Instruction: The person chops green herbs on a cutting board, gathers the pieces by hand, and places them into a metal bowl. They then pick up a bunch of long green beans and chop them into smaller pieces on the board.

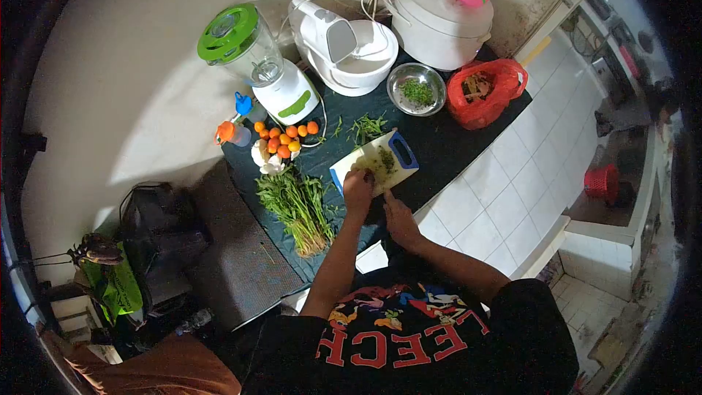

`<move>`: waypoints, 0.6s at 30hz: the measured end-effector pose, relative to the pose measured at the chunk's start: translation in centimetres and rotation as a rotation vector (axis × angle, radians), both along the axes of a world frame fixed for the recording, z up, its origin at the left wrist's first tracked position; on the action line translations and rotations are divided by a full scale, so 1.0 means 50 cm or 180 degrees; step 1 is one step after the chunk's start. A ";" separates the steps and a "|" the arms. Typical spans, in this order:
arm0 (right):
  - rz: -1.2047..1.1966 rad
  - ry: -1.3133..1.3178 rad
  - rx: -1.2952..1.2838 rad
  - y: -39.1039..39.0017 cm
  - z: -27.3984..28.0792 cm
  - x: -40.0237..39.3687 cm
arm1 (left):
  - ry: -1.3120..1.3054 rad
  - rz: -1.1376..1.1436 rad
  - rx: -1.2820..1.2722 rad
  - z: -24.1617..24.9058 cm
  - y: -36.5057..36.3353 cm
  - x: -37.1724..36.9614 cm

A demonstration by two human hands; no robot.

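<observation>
My left hand point(358, 189) is closed at the lower left part of a white cutting board point(357, 157) with blue ends; what its fingers press on is too small to make out. Beside it, at the board's lower edge, my right hand point(398, 216) is closed, and what it grips is hidden. Chopped greens point(386, 162) lie on the board. Cut leaves point(368, 129) are just behind the board. To the left lies a large bunch of leafy greens point(296, 208). A steel bowl point(416, 72) behind the board holds chopped greens.
Orange tomatoes point(284, 139) and white bulbs point(260, 152) lie left of the board. Along the back stand a blender point(285, 91), a white mixer point(329, 35), a white lidded pot point(439, 25) and a red plastic bag point(475, 106). The dark table's right edge borders the tiled floor.
</observation>
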State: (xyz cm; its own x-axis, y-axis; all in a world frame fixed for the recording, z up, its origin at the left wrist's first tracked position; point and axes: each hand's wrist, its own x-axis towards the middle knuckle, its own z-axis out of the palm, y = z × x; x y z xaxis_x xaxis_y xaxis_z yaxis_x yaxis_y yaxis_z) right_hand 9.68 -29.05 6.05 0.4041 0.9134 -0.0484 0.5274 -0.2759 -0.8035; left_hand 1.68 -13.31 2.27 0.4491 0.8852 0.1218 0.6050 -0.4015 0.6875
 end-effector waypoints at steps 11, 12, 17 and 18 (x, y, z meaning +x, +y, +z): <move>0.0228 -0.0236 -0.0104 0.059 -0.072 0.026 | -0.0212 0.0091 0.0226 -0.030 -0.007 -0.004; 0.0236 -0.0281 0.0107 0.059 -0.062 0.030 | -0.0210 0.0089 0.0228 -0.026 -0.006 -0.005; 0.0302 -0.0448 0.0439 0.012 -0.009 0.018 | -0.0142 -0.0052 0.0414 0.014 -0.016 -0.005; 0.0257 -0.0248 -0.0002 0.005 -0.005 0.016 | -0.0144 -0.0050 0.0410 0.011 -0.016 -0.008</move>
State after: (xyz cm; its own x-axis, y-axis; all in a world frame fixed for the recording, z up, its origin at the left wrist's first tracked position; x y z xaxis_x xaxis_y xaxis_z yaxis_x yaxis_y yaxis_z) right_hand 10.48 -28.78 5.81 0.3316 0.9432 -0.0203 0.6088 -0.2304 -0.7591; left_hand 1.27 -14.10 2.83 0.4542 0.8538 0.2543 0.5676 -0.4974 0.6561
